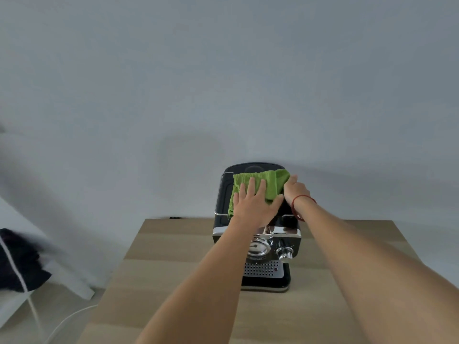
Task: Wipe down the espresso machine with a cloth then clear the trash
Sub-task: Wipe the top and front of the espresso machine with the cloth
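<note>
A black and chrome espresso machine (258,247) stands on the wooden table (173,281), close to the wall. A green cloth (263,181) lies spread over the machine's top. My left hand (250,207) presses flat on the cloth with the fingers spread, and its thumb catches a fold at the cloth's near edge. My right hand (296,191) is curled around the machine's upper right edge, beside the cloth's right end, with a red band on the wrist. No trash is in view.
The plain grey wall (223,83) rises directly behind the machine. On the left, beyond the table edge, are a white surface with dark fabric (19,261) and a white cable (72,316) on the floor. Bare tabletop surrounds the machine.
</note>
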`<state>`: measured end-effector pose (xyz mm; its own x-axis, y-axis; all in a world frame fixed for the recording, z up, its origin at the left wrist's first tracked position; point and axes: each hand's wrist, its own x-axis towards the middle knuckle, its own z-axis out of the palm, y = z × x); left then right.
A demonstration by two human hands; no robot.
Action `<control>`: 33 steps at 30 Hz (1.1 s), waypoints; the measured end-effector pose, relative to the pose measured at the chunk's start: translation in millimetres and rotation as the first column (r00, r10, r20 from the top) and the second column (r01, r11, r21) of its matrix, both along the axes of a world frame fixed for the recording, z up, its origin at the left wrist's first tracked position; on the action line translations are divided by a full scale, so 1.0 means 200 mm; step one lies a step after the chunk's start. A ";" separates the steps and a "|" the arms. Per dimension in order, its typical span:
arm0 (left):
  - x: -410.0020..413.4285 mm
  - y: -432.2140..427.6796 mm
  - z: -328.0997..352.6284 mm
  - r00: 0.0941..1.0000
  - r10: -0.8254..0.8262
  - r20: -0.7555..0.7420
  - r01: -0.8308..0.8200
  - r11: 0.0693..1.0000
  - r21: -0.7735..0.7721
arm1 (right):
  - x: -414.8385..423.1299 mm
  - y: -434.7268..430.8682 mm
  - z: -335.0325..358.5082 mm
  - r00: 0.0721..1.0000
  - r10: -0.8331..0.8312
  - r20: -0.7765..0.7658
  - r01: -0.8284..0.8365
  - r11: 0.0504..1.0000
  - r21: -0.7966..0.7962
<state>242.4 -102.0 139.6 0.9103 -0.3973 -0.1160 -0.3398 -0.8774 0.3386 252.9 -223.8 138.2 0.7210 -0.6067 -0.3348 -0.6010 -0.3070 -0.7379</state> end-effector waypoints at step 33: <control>-0.21 0.10 -0.01 0.999 -0.045 0.027 0.047 0.996 -0.072 | -0.28 0.14 0.09 0.996 0.087 -0.001 -0.087 0.996 -0.020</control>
